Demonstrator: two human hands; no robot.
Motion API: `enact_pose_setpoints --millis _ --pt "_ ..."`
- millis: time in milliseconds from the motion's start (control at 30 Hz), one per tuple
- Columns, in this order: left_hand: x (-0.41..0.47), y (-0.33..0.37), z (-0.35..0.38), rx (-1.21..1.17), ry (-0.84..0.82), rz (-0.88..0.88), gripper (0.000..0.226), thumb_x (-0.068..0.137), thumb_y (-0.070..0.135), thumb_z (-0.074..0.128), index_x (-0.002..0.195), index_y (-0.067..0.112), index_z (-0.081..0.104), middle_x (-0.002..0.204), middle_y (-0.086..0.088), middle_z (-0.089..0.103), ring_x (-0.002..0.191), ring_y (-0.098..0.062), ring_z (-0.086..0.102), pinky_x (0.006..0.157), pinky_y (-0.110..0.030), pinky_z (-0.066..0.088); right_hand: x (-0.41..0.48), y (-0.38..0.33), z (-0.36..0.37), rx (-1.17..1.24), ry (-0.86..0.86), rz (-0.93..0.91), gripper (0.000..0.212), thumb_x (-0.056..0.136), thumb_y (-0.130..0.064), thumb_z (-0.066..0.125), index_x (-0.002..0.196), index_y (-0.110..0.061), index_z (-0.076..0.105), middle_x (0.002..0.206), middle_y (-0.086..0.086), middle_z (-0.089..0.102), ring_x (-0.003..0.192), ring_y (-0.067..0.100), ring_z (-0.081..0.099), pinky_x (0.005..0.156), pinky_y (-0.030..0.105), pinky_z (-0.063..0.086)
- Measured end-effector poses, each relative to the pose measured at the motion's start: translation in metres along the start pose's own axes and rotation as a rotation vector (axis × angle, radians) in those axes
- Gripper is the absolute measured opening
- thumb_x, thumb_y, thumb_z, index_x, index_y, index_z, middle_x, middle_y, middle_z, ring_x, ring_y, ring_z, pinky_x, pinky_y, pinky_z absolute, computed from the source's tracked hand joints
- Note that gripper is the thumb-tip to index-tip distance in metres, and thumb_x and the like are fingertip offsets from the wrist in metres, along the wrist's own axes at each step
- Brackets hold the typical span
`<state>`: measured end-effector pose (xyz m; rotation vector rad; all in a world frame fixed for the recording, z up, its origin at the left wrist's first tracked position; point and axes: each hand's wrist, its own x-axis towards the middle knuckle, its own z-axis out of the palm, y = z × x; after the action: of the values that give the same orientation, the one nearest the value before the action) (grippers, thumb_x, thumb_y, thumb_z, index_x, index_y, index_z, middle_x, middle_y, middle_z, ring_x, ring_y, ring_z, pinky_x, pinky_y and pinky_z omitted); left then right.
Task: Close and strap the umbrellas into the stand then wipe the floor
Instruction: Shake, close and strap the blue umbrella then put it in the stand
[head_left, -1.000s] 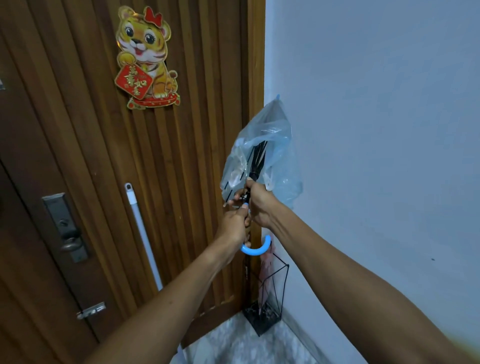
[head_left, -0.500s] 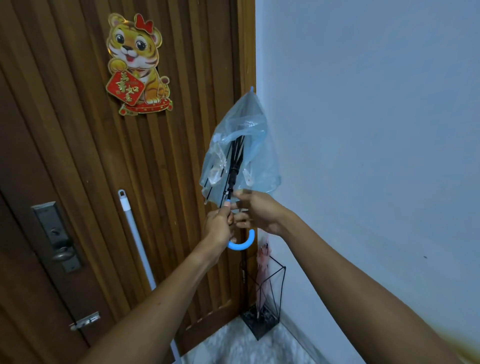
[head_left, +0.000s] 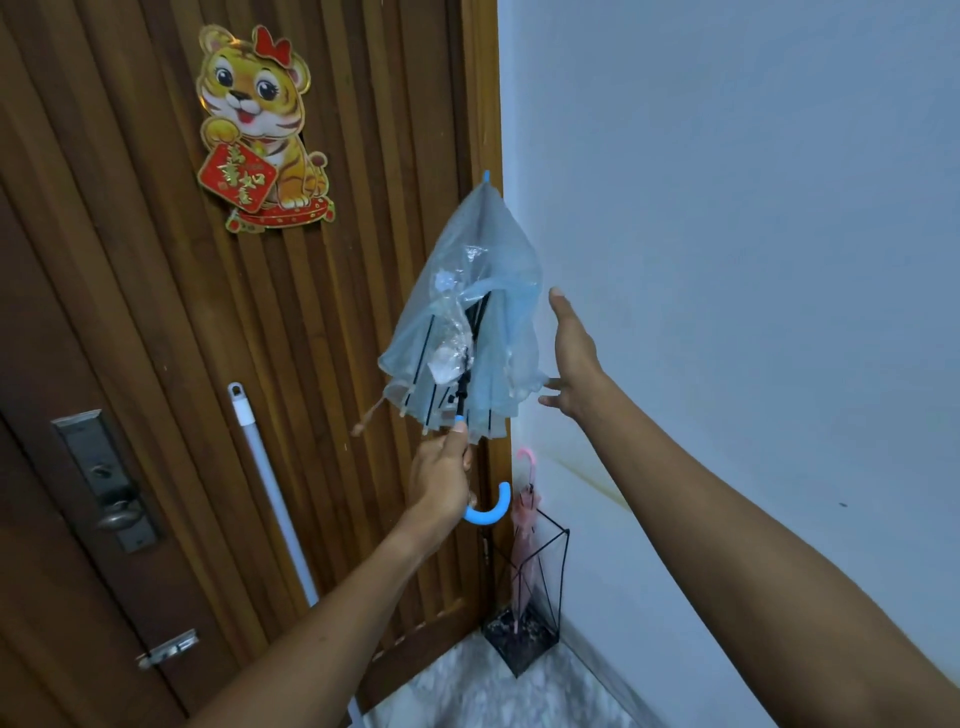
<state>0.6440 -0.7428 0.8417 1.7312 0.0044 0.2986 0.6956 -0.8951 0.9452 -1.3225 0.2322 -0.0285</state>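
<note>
A small clear-blue umbrella points tip-up in front of the door, its canopy hanging loose and half collapsed around the black shaft. My left hand grips the shaft just above the blue hook handle. Beside the canopy's right side, my right hand is spread with fingers apart and holds nothing. Below, in the corner, a black wire umbrella stand sits on the floor with a folded pink umbrella standing inside it.
A wooden slatted door with a tiger decoration and a metal lock fills the left. A white mop pole leans against it. A pale wall is on the right; marbled floor lies below.
My right hand has let go of the shaft and moved out to the right of the canopy. The canopy has loosened and spread wider. The left hand keeps its grip.
</note>
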Motion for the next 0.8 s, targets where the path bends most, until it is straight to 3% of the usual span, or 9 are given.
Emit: enact_pose_setpoints --millis 133,200,333,500,567,633,700,733,800 --pt "-0.010 0.002 0.005 0.104 -0.054 0.151 0.055 0.104 0.040 0.040 0.059 0.008 0.042 0.048 -0.002 0.038 0.041 -0.019 0.041 0.046 -0.035 0.038 0.000 -0.007 0.019 0.122 -0.237 0.063 0.074 0.082 -0.079 0.053 0.129 -0.022 0.060 0.115 0.011 0.070 0.100 0.031 0.069 0.076 0.047 0.059" --pt "-0.013 0.000 0.007 0.159 -0.072 0.233 0.058 0.100 0.045 0.039 0.060 0.004 0.039 0.049 -0.001 0.037 0.045 -0.019 0.042 0.049 -0.046 0.042 0.005 -0.007 0.030 0.091 -0.291 0.043 0.073 0.076 -0.077 0.062 0.124 -0.023 0.068 0.113 0.011 0.076 0.100 0.032 0.073 0.078 0.051 0.061" --pt "-0.011 -0.001 0.005 0.211 -0.071 0.307 0.063 0.095 0.052 0.036 0.062 -0.001 0.042 0.050 0.000 0.037 0.046 -0.018 0.042 0.051 -0.052 0.041 0.011 -0.008 0.044 0.098 -0.284 -0.017 0.050 0.080 -0.037 0.076 0.121 -0.010 0.070 0.113 0.016 0.075 0.099 0.034 0.074 0.087 0.051 0.060" --pt "-0.015 0.008 -0.012 0.368 -0.301 0.376 0.059 0.097 0.056 0.044 0.057 0.013 0.052 0.049 -0.006 0.050 0.047 -0.020 0.053 0.052 -0.040 0.046 0.018 -0.005 0.045 0.084 -0.263 -0.102 0.022 0.087 -0.009 0.066 0.107 -0.002 0.070 0.075 0.010 0.075 0.059 0.021 0.073 0.054 0.029 0.057" --pt "-0.016 0.013 -0.029 0.439 -0.207 0.553 0.052 0.094 0.051 0.054 0.055 0.018 0.050 0.048 -0.006 0.049 0.046 -0.019 0.052 0.049 -0.041 0.043 0.021 -0.004 0.042 -0.010 -0.271 -0.148 0.018 0.088 -0.009 0.062 0.104 -0.004 0.069 0.072 0.007 0.072 0.058 0.018 0.071 0.056 0.029 0.057" --pt "-0.010 0.020 -0.047 0.379 0.082 0.680 0.043 0.090 0.048 0.059 0.061 0.017 0.050 0.050 0.001 0.049 0.047 -0.012 0.049 0.047 -0.035 0.041 0.023 -0.004 0.035 -0.159 -0.296 -0.202 0.015 0.088 -0.009 0.058 0.098 -0.006 0.069 0.076 0.008 0.070 0.061 0.019 0.069 0.061 0.030 0.057" --pt "0.000 0.035 -0.055 0.337 0.371 0.604 0.037 0.086 0.055 0.058 0.076 0.020 0.056 0.063 0.006 0.057 0.058 -0.007 0.055 0.054 -0.030 0.044 0.022 -0.002 0.031 -0.325 -0.355 -0.230 0.015 0.088 -0.010 0.056 0.097 -0.007 0.068 0.077 0.008 0.070 0.063 0.019 0.069 0.060 0.029 0.057" --pt "0.007 0.044 -0.057 0.304 0.435 0.478 0.040 0.082 0.063 0.057 0.088 0.023 0.057 0.076 0.009 0.063 0.069 -0.006 0.059 0.063 -0.030 0.048 0.021 0.000 0.030 -0.407 -0.391 -0.240 0.015 0.089 -0.011 0.056 0.096 -0.007 0.068 0.077 0.008 0.071 0.063 0.018 0.070 0.059 0.028 0.056" --pt "0.026 0.062 -0.058 0.100 0.321 0.164 0.063 0.075 0.074 0.061 0.115 0.027 0.050 0.106 0.009 0.063 0.093 -0.009 0.063 0.081 -0.033 0.052 0.017 0.004 0.034 -0.503 -0.494 -0.243 0.017 0.088 -0.012 0.057 0.099 -0.007 0.069 0.083 0.011 0.073 0.072 0.022 0.072 0.067 0.033 0.059"
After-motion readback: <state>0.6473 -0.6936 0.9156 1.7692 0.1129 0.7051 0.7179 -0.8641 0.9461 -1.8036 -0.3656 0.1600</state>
